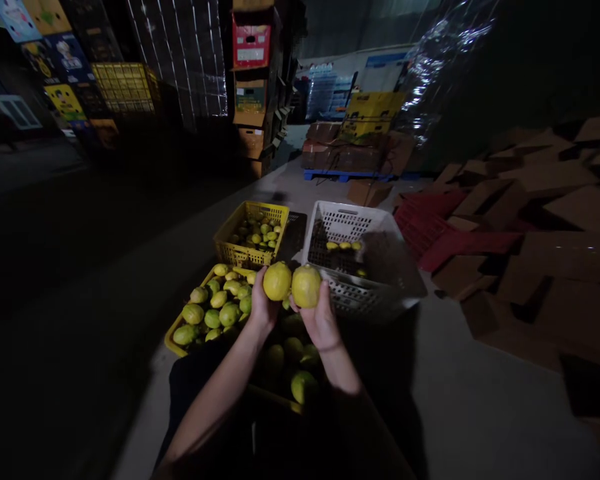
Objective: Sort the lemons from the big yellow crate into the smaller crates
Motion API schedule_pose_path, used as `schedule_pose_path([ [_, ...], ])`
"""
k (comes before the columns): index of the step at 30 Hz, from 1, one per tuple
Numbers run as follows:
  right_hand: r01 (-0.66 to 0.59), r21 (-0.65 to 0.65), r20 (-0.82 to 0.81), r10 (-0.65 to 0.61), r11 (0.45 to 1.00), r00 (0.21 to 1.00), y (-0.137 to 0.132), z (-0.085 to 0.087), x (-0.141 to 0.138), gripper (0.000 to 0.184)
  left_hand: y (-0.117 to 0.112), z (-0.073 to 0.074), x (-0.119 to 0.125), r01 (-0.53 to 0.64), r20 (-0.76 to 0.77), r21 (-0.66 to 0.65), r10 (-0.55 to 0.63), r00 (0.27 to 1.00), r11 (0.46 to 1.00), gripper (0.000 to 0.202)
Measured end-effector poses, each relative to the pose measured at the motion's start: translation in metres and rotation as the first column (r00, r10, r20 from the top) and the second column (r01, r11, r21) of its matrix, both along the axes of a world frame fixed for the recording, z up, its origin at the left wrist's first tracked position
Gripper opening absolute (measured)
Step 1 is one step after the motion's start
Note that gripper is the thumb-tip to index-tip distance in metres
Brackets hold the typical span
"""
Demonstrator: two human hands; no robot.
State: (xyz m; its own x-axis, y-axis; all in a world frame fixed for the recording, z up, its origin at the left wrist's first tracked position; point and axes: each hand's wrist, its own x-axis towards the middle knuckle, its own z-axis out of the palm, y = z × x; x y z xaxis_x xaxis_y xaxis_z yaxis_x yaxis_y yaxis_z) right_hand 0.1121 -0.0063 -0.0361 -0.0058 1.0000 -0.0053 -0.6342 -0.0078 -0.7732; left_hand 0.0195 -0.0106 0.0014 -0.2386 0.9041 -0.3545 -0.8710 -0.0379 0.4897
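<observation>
Two yellow lemons are held up side by side in front of me. My left hand (263, 300) is closed around the left lemon (277, 281), and my right hand (323, 320) around the right lemon (306, 286). Below them a yellow crate (171, 341) is heaped with green and yellow lemons (220, 310); its near part lies in shadow under my arms. To the right, a white crate (365, 293) has a short row of yellow lemons (343, 246) inside. A second yellow crate (225, 249) farther off is partly filled with greenish lemons.
Flattened cardboard boxes (545, 267) and red crates (425, 217) are piled on the right. Behind stand a blue pallet (347, 176) with cartons, a tall stack of boxes (251, 97) and a wrapped stack (180, 60). Much of the left is dark.
</observation>
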Motion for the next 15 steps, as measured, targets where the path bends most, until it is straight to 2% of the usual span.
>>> schedule_pose_path([
  [4, 0.017, 0.092, 0.123, -0.028, 0.996, 0.992, -0.006, -0.005, 0.001, 0.052, 0.002, -0.003, -0.007, -0.032, -0.068, 0.003, 0.032, 0.997, 0.999, 0.031],
  [7, -0.022, 0.097, 0.196, 0.002, 0.995, 0.981, -0.008, -0.007, 0.002, 0.049, 0.003, -0.005, -0.010, 0.022, -0.142, 0.065, -0.013, 0.990, 0.998, 0.039],
  [15, -0.011, 0.110, 0.239, -0.016, 0.994, 0.971, -0.005, -0.012, 0.003, 0.053, 0.000, -0.005, -0.013, 0.046, -0.233, 0.108, -0.019, 0.972, 0.993, 0.044],
])
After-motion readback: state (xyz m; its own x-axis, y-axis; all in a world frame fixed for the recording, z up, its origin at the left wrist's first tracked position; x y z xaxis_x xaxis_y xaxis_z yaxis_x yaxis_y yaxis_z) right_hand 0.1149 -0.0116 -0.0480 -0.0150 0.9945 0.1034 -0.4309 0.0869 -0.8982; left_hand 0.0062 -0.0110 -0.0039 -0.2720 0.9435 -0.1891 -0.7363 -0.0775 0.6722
